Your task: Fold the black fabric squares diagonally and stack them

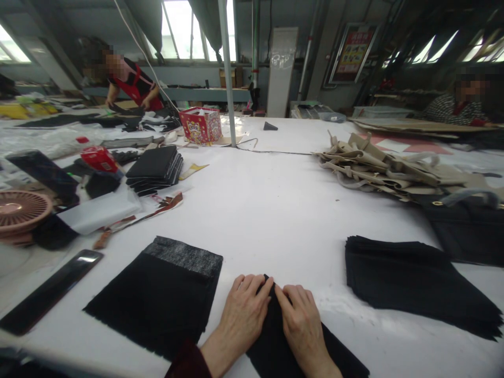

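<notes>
Both hands are on a black fabric piece, which lies on the white-covered desk at the near edge, running off the bottom of the view. Left hand and right hand are side by side with fingers curled, gripping the piece from either side. Its top corner pokes up between them.

Nearby on the desk:
- Just left of the left hand: a stack of black fabric panels with a grey fuzzy strip along the far end.
- Farther left: a long glossy dark strip, maybe a phone-like slab or rule, can't tell.
- Right, near: a fanned stack of black fabric pieces.
- Far right: a heap of beige bags with straps.
- Far left: a stack of folded black panels, a red printed box and a round pinkish vented disc.

Maroon sleeve on the left arm. Co-worker far left, at the desk. Second co-worker far right.
</notes>
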### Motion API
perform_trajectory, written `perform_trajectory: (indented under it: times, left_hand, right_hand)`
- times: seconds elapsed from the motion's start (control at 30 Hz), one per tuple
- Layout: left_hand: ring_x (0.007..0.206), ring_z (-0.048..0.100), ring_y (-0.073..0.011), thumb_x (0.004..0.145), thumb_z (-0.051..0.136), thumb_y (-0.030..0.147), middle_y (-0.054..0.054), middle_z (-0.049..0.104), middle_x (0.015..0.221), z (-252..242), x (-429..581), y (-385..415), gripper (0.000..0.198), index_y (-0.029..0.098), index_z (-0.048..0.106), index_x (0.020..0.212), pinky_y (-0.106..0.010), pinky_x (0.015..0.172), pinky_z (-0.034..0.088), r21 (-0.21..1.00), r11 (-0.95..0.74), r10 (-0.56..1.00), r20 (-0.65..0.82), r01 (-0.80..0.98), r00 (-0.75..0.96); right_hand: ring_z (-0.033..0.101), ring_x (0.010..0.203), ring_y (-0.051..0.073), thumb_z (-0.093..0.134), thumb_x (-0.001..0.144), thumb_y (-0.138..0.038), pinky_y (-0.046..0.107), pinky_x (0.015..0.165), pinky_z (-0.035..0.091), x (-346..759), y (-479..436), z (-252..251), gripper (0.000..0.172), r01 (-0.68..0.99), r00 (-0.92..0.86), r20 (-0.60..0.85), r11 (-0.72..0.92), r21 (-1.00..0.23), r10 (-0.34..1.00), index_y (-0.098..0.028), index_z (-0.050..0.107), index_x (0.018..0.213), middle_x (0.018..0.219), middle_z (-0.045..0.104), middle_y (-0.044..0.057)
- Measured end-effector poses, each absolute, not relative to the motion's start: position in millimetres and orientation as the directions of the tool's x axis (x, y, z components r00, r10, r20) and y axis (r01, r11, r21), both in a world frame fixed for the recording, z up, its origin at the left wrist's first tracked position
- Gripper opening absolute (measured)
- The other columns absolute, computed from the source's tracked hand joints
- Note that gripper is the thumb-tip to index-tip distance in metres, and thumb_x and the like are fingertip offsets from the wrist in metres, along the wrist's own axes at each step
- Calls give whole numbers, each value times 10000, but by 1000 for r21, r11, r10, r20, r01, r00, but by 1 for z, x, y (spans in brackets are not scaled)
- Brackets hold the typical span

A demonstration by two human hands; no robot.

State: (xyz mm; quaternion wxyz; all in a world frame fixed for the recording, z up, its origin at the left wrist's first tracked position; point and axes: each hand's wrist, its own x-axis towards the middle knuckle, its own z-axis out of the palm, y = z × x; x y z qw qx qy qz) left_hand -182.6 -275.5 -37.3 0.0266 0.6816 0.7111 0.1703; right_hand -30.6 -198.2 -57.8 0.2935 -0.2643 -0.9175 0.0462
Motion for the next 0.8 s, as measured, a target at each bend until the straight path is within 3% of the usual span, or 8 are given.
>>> perform_trajectory:
  times: [0.4, 0.53, 0.63, 0.73, 0.8]
  left_hand:
    - [1070, 533, -238, 946, 479, 237, -75, 597, 1208, -33, -184, -276, 400, 207, 500, 1345, -445, 999, 371, 264, 54, 976, 192, 963, -107]
    - [1137, 517, -251, 940, 488, 250, -84, 573, 1307, -25, -187, -272, 419, 200, 502, 1355, -454, 1023, 349, 205, 95, 969, 204, 974, -138]
    - [1216, 489, -221, 926, 444, 166, -18, 551, 1381, -25, -188, -271, 454, 254, 500, 1368, -413, 1051, 318, 136, -3, 969, 246, 991, -31]
    - [1218, 507, -200, 866, 450, 120, 21, 629, 1294, -36, -187, -277, 429, 260, 629, 1229, -384, 1078, 287, 64, -111, 935, 344, 992, 83]
    - [1242, 498, -227, 828, 443, 138, 1, 647, 1273, -51, -188, -274, 433, 260, 670, 1175, -435, 1115, 242, 39, -171, 895, 425, 984, 139]
  right_hand:
    - [457, 815, 223, 370, 950, -78, 372, 718, 363, -29, -199, -60, 300, 462, -691, 502, 852, -247, 521, -134, 613, 1117, 885, 559, 83]
    - [451, 808, 220, 368, 948, -68, 369, 712, 354, -31, -197, -62, 299, 457, -686, 502, 849, -266, 527, -141, 611, 1106, 887, 559, 79]
    - [462, 817, 220, 383, 943, -72, 371, 731, 367, -31, -196, -61, 297, 483, -681, 465, 825, -294, 565, -151, 596, 1134, 896, 567, 76]
    - [489, 844, 220, 437, 917, -77, 379, 772, 394, -27, -205, -54, 287, 548, -661, 407, 776, -312, 630, -174, 581, 1145, 912, 583, 64]
    - [512, 863, 215, 490, 896, -104, 387, 803, 419, -28, -211, -52, 265, 590, -645, 371, 744, -314, 668, -195, 574, 1130, 948, 599, 51]
